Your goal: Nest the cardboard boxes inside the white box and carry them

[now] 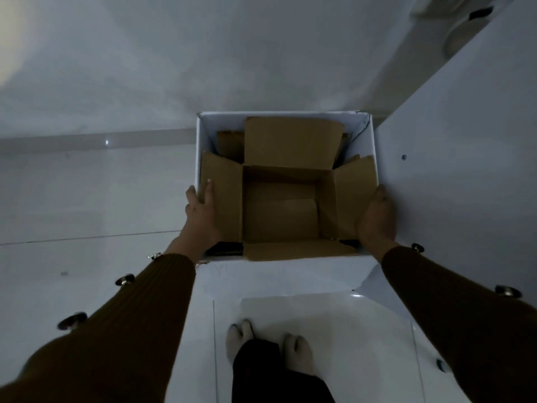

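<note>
A white box (286, 274) is held up in front of me, above the floor. An open brown cardboard box (279, 213) sits inside it with its flaps spread, and another piece of cardboard (229, 145) shows behind it at the far left. My left hand (202, 212) grips the white box's left rim, thumb over the edge against a cardboard flap. My right hand (377, 218) presses flat on the box's right side. Both arms wear brown ribbed sleeves.
White tiled floor (87, 199) lies below, with a wall (174, 53) ahead. A white cabinet or door panel (465, 155) stands close on the right. My feet in light socks (268, 341) are under the box.
</note>
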